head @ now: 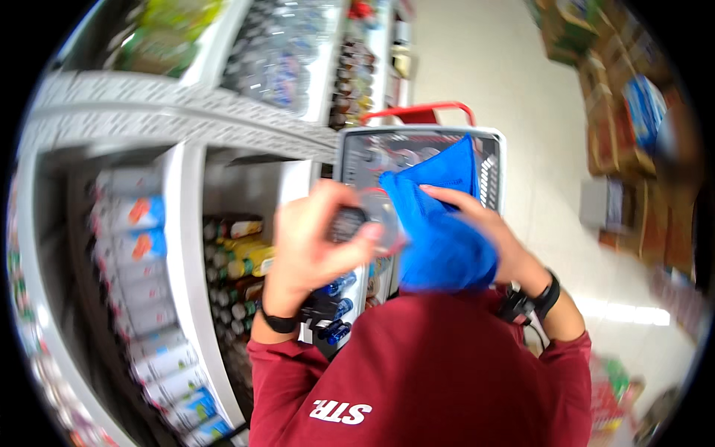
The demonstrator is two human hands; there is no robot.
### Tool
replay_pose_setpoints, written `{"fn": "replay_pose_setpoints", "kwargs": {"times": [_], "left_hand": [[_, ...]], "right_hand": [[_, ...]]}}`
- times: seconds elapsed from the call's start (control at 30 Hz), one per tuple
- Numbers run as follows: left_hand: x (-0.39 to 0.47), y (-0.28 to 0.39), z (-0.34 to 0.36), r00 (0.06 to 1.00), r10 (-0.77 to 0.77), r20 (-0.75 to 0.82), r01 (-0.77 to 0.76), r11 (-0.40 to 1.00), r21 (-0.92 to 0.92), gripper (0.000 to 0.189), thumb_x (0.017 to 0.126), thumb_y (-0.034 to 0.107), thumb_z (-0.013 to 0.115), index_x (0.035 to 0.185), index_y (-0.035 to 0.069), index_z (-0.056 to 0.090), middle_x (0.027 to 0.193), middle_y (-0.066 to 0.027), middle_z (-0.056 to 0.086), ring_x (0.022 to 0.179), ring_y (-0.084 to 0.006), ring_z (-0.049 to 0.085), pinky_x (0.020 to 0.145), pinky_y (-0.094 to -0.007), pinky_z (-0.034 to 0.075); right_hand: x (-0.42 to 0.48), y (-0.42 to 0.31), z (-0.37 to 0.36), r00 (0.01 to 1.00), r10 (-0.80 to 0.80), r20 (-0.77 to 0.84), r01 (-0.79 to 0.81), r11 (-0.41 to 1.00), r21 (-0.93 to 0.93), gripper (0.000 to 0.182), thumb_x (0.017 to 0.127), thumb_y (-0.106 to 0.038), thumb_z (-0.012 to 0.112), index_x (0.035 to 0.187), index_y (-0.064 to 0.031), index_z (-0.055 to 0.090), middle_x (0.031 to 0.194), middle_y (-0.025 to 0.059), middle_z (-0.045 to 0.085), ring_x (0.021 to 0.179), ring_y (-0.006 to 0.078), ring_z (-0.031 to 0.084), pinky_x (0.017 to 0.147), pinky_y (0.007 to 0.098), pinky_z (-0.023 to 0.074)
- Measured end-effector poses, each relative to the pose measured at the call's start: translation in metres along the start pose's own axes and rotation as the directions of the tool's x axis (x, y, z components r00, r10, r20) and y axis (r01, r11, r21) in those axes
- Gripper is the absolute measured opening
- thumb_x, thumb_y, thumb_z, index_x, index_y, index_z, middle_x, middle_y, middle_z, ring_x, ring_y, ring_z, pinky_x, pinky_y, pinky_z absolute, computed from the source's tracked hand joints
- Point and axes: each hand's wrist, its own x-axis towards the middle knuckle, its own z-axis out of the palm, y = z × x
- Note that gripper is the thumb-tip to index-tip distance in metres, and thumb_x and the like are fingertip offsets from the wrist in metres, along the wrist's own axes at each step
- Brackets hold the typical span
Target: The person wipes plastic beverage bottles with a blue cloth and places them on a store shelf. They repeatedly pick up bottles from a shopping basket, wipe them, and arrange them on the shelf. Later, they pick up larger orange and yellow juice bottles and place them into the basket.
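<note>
My left hand (313,240) grips a dark, round-ended object (347,223), perhaps a capped bottle or jar, between thumb and fingers. Motion blur hides its exact kind. Just right of it shows a clear, red-edged item (385,215); whether the two are joined I cannot tell. A bright blue cloth (447,240) bunches in my right hand (497,237), its upper corner spreading over a grey-rimmed basket (500,145). Clear round containers (405,156) are partly visible inside the basket, behind the cloth. Both wrists wear black straps with small devices.
White shelving (192,268) runs along the left, holding wrapped can packs (148,246), yellow-labelled bottles (246,254) and clear bottles (279,61). A red handle (430,109) rises at the basket's far side. Cardboard boxes (609,128) stand along the right, across the tiled floor (536,167).
</note>
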Motion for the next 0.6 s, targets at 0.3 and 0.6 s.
{"fn": "replay_pose_setpoints", "kwargs": {"times": [0.3, 0.6], "left_hand": [[-0.062, 0.037, -0.038, 0.951, -0.243, -0.193, 0.248, 0.969, 0.005, 0.026, 0.08, 0.024, 0.074, 0.086, 0.005, 0.057, 0.059, -0.0107, 0.055, 0.047, -0.0253, 0.056, 0.047, -0.0338, 0.043], [-0.132, 0.057, -0.054, 0.917, -0.173, -0.36, 0.274, 0.929, 0.25, 0.025, 0.078, 0.024, 0.076, 0.086, 0.007, 0.059, 0.062, -0.0102, 0.056, 0.053, -0.0302, 0.059, 0.05, -0.0373, 0.048]], "right_hand": [[0.045, -0.006, 0.078, 0.981, 0.158, 0.113, -0.169, 0.98, 0.105, 0.103, 0.057, -0.037, 0.094, 0.137, 0.0029, 0.044, 0.126, 0.0229, 0.062, 0.112, 0.0389, 0.063, 0.097, 0.0446, 0.0497], [0.082, -0.013, 0.147, 0.924, -0.16, 0.347, 0.027, 0.933, 0.359, 0.086, 0.066, -0.032, 0.09, 0.133, 0.0012, 0.048, 0.119, 0.0196, 0.064, 0.108, 0.0349, 0.063, 0.099, 0.0416, 0.0463]]}}
